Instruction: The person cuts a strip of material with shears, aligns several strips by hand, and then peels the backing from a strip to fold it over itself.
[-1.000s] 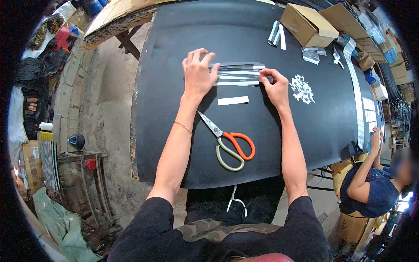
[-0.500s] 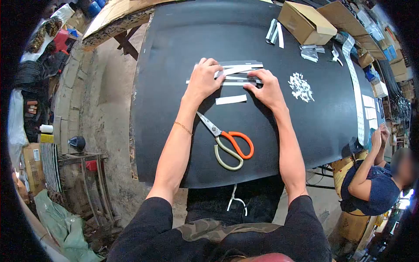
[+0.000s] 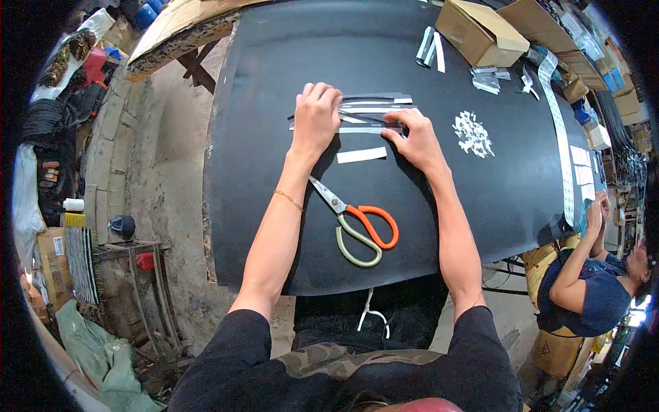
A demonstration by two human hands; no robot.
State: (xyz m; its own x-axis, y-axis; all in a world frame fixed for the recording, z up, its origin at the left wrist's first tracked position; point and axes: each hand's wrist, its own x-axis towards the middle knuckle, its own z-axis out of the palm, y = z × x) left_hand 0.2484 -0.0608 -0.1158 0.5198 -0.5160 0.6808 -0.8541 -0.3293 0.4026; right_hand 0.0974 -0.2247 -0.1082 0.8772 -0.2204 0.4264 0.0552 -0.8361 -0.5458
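Several thin black-and-white strips [image 3: 371, 110] lie side by side on the black tabletop. My left hand [image 3: 317, 117] is closed at their left ends, its fingertips partly hidden behind the hand. At the right ends, the thumb and forefinger of my right hand [image 3: 415, 137] close around the edges of a dark strip. One separate white strip [image 3: 362, 155] lies nearer to me, just below the row. Closer still are scissors [image 3: 353, 220] with one orange and one pale green handle, their blades pointing up and left, touched by neither hand.
Small white pieces [image 3: 473, 134] are heaped right of my right hand. Farther back are more strips [image 3: 430, 49], a cardboard box [image 3: 480, 34] and clear packets [image 3: 487, 79]. A long white label band [image 3: 559, 137] runs along the right side, where another person [image 3: 587, 288] sits.
My left hand has shifted slightly up and left, its fingers drawn together. The strips between my hands now lie more parallel. My right hand has barely moved.
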